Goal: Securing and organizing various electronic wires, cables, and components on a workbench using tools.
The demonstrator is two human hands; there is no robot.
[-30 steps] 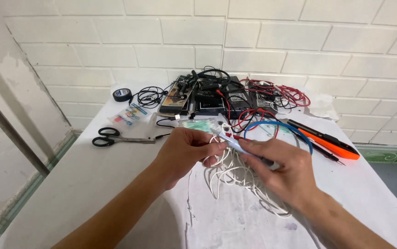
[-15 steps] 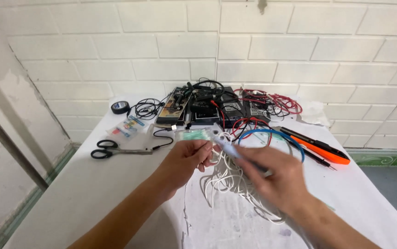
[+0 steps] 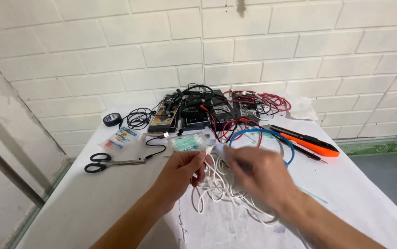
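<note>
Holding a tangle of white cable (image 3: 221, 191) at the centre of the frame, we have our left hand (image 3: 180, 173) pinching one strand near its plug end, fingers closed on it, while our right hand (image 3: 258, 177) is blurred with motion, so we cannot tell how its fingers sit, though it seems to grip the same bundle. The cable lies mostly in loose loops on the white tabletop (image 3: 92, 203) just below both hands, so as we judge it the untangling is barely begun and most loops are left to sort. Against the frame half a second ago, the right hand has swung leftward toward the left hand. Scissors (image 3: 111, 163) lie at left of the frame, a blue cable loop (image 3: 265, 136) and an orange-handled tool (image 3: 307, 140) to the right of centre
</note>
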